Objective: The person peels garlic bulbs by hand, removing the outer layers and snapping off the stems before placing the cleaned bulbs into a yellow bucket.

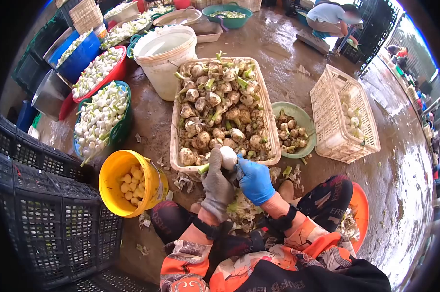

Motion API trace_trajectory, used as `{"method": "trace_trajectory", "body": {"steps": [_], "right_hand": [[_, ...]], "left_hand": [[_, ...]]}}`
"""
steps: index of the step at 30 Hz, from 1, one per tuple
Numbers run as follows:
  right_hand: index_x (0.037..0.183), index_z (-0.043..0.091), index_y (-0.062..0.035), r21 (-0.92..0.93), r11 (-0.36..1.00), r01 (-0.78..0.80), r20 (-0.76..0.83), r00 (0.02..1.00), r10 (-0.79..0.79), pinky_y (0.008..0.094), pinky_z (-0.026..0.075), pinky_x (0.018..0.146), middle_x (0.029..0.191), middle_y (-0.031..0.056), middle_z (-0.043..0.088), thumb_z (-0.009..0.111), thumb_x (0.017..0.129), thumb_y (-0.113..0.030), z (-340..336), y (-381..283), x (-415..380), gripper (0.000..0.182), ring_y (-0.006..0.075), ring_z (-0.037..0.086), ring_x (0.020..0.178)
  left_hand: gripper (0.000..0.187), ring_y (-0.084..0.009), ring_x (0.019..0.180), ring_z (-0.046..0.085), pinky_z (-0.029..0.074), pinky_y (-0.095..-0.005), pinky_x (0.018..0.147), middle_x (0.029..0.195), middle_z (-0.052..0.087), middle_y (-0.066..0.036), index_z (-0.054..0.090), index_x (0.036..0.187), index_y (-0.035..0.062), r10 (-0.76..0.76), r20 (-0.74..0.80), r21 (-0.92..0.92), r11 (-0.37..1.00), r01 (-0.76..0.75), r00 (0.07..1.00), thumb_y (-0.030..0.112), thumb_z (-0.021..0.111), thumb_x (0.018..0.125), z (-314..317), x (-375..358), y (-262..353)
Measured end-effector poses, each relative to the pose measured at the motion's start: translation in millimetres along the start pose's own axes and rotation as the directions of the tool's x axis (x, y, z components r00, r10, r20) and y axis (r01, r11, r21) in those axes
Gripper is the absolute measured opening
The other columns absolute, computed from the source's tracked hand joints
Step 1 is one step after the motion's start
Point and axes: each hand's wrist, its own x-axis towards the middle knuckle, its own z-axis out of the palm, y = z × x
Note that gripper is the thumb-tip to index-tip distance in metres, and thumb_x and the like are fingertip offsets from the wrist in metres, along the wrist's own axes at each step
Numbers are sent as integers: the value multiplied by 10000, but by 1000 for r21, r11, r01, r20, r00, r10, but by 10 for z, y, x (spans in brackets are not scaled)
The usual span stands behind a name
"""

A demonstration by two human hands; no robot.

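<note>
Seated on the wet floor (288, 53), the person grips a white bulb (228, 157) in the gray-gloved left hand (217, 184), fingers closed around it, just over the crate (271, 131), while the blue-gloved right hand (255, 179) pinches its base, seemingly trimming it.

One head-worn view looks steeply down, close over the lap and crate (224, 109).
</note>
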Motion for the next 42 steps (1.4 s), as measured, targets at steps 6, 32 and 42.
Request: {"method": "trace_trajectory", "body": {"steps": [6, 32, 42], "right_hand": [[810, 621, -65, 1, 998, -56, -74, 996, 56, 447, 484, 609, 722, 173, 624, 582, 858, -146, 47, 41, 104, 102, 380, 616, 694], [784, 682, -84, 16, 998, -68, 66, 996, 67, 416, 491, 601, 709, 180, 623, 634, 839, -219, -223, -95, 222, 153, 375, 614, 676], [1419, 397, -93, 674, 589, -446, 354, 895, 272, 329, 501, 887, 1333, 136, 544, 704, 810, -76, -216, 351, -118, 682, 188, 581, 1142]], "left_hand": [[503, -146, 759, 639, 553, -279, 618, 919, 640, -42, 604, 1130, 78, 150, -25, 309, 941, -135, 988, 528, 527, 918, 77, -122, 122], [468, -96, 659, 612, 495, -227, 572, 815, 664, -48, 670, 945, -21, 359, -137, 552, 801, -230, 923, 442, 616, 906, 6, 0, 32], [442, -119, 687, 609, 490, -253, 576, 825, 637, -3, 663, 949, 31, 113, -203, 414, 910, -19, 973, 452, 529, 947, 160, -117, 219]]}}
